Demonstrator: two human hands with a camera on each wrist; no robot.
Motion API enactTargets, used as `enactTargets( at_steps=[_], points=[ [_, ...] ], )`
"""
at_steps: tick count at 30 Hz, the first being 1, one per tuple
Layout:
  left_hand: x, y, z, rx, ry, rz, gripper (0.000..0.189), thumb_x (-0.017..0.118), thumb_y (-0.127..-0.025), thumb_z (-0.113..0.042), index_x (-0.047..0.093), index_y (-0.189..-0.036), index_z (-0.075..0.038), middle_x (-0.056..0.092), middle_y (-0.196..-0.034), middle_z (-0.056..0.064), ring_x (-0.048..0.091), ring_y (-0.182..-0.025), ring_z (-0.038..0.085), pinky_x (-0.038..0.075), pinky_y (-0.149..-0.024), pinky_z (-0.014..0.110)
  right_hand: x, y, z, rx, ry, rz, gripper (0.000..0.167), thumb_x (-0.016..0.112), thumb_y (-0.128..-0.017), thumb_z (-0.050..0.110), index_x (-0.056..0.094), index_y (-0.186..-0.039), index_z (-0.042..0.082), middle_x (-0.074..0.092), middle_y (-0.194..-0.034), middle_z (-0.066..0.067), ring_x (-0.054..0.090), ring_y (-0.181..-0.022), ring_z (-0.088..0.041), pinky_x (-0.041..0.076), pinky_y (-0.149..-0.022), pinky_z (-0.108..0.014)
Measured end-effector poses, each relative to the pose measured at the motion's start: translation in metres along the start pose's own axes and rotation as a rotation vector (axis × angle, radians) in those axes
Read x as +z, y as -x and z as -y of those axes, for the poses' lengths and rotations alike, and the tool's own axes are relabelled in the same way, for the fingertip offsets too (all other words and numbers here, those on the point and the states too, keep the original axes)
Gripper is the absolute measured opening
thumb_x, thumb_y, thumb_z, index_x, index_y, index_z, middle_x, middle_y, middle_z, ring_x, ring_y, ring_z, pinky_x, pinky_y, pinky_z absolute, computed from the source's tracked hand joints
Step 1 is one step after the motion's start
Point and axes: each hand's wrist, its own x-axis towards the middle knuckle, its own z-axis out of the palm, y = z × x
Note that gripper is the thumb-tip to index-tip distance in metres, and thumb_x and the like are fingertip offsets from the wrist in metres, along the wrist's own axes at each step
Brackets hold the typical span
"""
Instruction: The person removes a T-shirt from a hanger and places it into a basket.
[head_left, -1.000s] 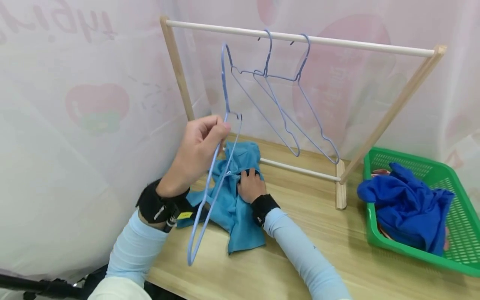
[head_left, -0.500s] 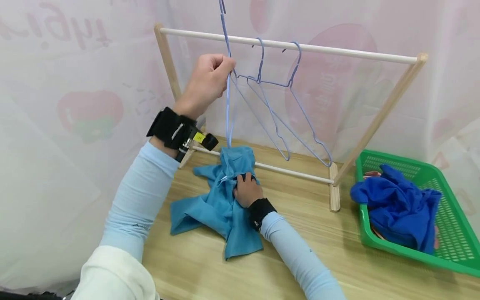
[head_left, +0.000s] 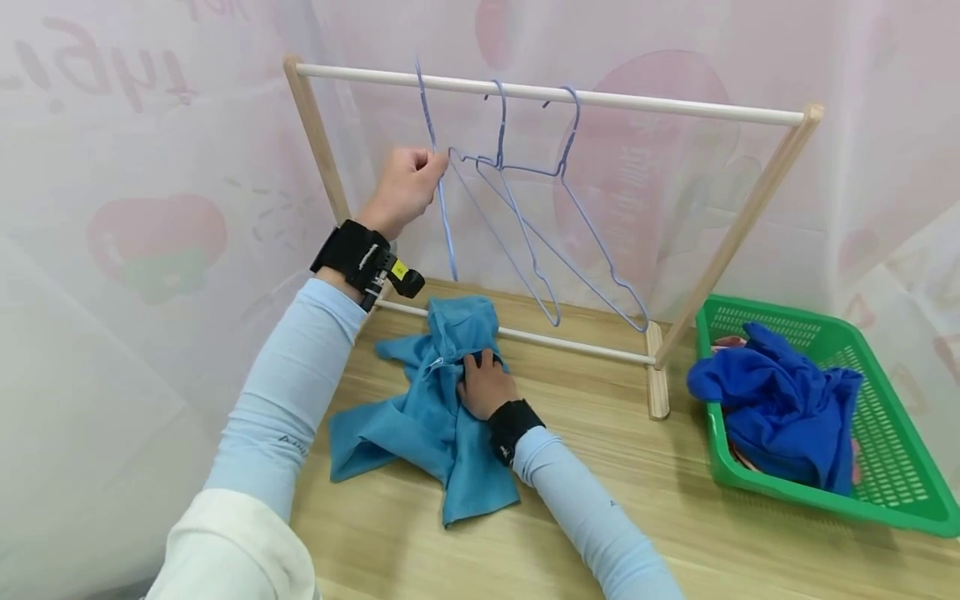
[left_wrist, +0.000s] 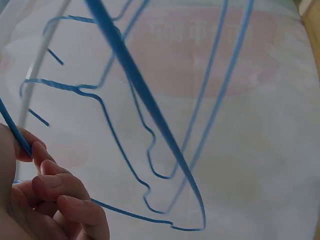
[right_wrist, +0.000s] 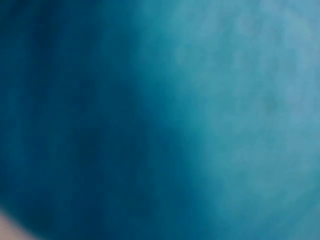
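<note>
My left hand (head_left: 405,192) pinches a blue wire hanger (head_left: 446,218) beside the rack's top rail (head_left: 360,75). Its hook reaches above the rail; whether it rests on it I cannot tell. In the left wrist view the fingers (left_wrist: 62,187) are curled, with the hanger (left_wrist: 150,110) sloping across close to the camera. My right hand (head_left: 487,387) lies on a teal garment with a zip (head_left: 420,425), spread on the table; its fingertips are partly hidden, so a grip cannot be confirmed. Blurred teal cloth (right_wrist: 240,120) fills the right wrist view.
Two more blue hangers (head_left: 501,125) hang from the rail, right of my left hand. The wooden rack's right leg (head_left: 738,237) slants down to the table (head_left: 592,475). At right stands a green basket (head_left: 900,433) with a royal-blue garment (head_left: 787,408) draped over its near-left rim.
My left hand rose with the hanger from above the teal garment to the rail, then came down slightly. The right hand stayed on the cloth. The head view shifted a little.
</note>
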Motion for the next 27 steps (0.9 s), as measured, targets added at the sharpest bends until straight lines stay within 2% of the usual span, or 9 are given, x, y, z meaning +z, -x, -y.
enactTargets(
  at_steps=[5,9,14,20,22,24,26,27],
  points=[
    [0.004,0.001,0.016,-0.04,-0.05,0.026,0.038,0.053,-0.11,-0.031,0.055,-0.077,-0.012,0.043,-0.064,-0.006,0.039,-0.056,0.011,0.03,-0.053,0.025,-0.003,0.002,-0.002,-0.005,-0.012,-0.009,0.044,0.053,-0.109,0.029,0.053,-0.147,0.007,0.049,-0.143,-0.025,0.064,-0.118,-0.039,0.061,-0.088,-0.053],
    [0.005,0.004,0.025,-0.017,-0.083,0.057,0.035,0.05,-0.11,-0.035,0.061,-0.086,-0.013,0.047,-0.069,-0.005,0.039,-0.056,0.009,0.031,-0.051,0.024,-0.006,0.001,-0.003,-0.018,-0.018,-0.025,0.044,0.051,-0.109,0.028,0.053,-0.146,0.005,0.049,-0.143,-0.026,0.064,-0.119,-0.041,0.061,-0.09,-0.054],
    [0.005,0.018,0.045,-0.026,-0.053,0.045,0.039,0.042,-0.113,-0.038,0.062,-0.092,-0.01,0.055,-0.079,-0.003,0.042,-0.056,0.008,0.034,-0.052,0.022,-0.007,-0.001,-0.004,0.007,-0.053,0.028,0.047,0.048,-0.11,0.028,0.048,-0.152,0.007,0.045,-0.148,-0.025,0.06,-0.126,-0.041,0.058,-0.098,-0.055],
    [0.005,0.044,0.091,-0.059,0.146,-0.016,0.047,0.023,-0.114,-0.035,0.058,-0.099,-0.006,0.053,-0.087,0.0,0.044,-0.055,0.01,0.036,-0.049,0.024,-0.012,-0.009,-0.011,0.014,-0.141,0.109,0.056,0.055,-0.107,0.032,0.045,-0.156,0.007,0.042,-0.155,-0.025,0.056,-0.134,-0.043,0.053,-0.107,-0.055],
    [0.004,0.053,0.102,-0.041,0.245,-0.096,0.042,0.024,-0.114,-0.033,0.056,-0.1,-0.01,0.051,-0.089,0.0,0.045,-0.054,0.009,0.037,-0.047,0.023,-0.02,-0.007,-0.01,0.01,-0.166,0.138,0.064,0.058,-0.105,0.038,0.043,-0.158,0.006,0.041,-0.159,-0.025,0.053,-0.139,-0.044,0.05,-0.112,-0.056],
    [0.001,0.06,0.108,-0.007,0.386,-0.199,0.036,0.025,-0.113,-0.031,0.054,-0.103,-0.013,0.048,-0.094,0.0,0.045,-0.054,0.007,0.038,-0.047,0.021,-0.027,-0.003,-0.007,0.008,-0.17,0.152,0.074,0.063,-0.101,0.046,0.04,-0.16,0.007,0.04,-0.161,-0.024,0.05,-0.143,-0.044,0.049,-0.113,-0.057],
    [-0.003,0.065,0.112,0.006,0.546,-0.315,0.03,0.027,-0.112,-0.032,0.051,-0.103,-0.018,0.047,-0.097,-0.001,0.044,-0.051,0.006,0.038,-0.045,0.019,-0.031,0.002,-0.001,0.006,-0.168,0.137,0.084,0.069,-0.096,0.051,0.038,-0.161,0.007,0.041,-0.162,-0.024,0.049,-0.144,-0.044,0.05,-0.111,-0.058],
    [-0.005,0.068,0.117,-0.008,0.614,-0.356,0.028,0.027,-0.111,-0.033,0.05,-0.104,-0.019,0.048,-0.101,-0.001,0.044,-0.05,0.006,0.038,-0.045,0.018,-0.032,0.004,0.002,0.005,-0.169,0.115,0.088,0.073,-0.094,0.053,0.038,-0.16,0.007,0.042,-0.161,-0.025,0.049,-0.144,-0.044,0.052,-0.108,-0.059]
  ],
)
